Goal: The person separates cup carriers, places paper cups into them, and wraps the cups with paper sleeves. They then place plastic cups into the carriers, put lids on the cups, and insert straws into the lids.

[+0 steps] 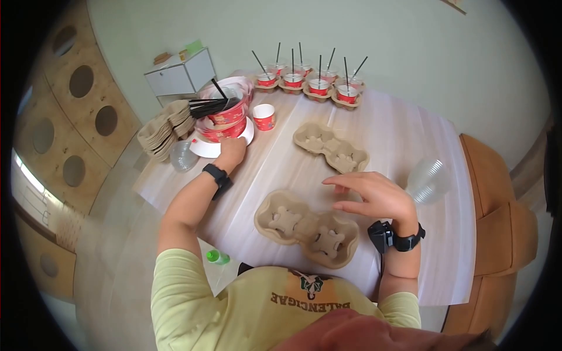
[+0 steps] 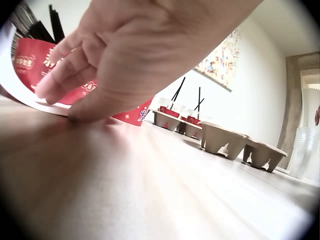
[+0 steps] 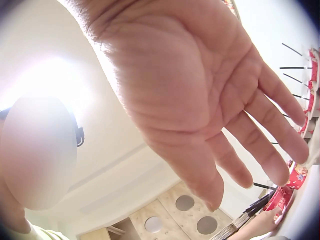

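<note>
My left hand (image 1: 233, 153) is at the near edge of a round white tray (image 1: 204, 150), pinching its rim between thumb and fingers. On the tray stand red patterned paper containers (image 1: 221, 131) with black straws (image 1: 206, 107) on top. In the left wrist view, the fingertips lie right by the red side, the thumb low at the white rim (image 2: 55, 108). My right hand (image 1: 374, 196) hovers with loosely extended fingers and a bare palm. Closest to it are two pulp two-cup carriers, one nearer me (image 1: 301, 231) and one farther off (image 1: 331, 147).
Filled red cups (image 1: 319, 86) with straws stand in carriers along the back. One red cup (image 1: 264, 117) stands beside the tray. Stacked carriers (image 1: 164, 131) and clear plastic lids (image 1: 183, 157) are at the left. Nested clear cups (image 1: 428, 181) lie at the right, near a brown chair (image 1: 497, 216).
</note>
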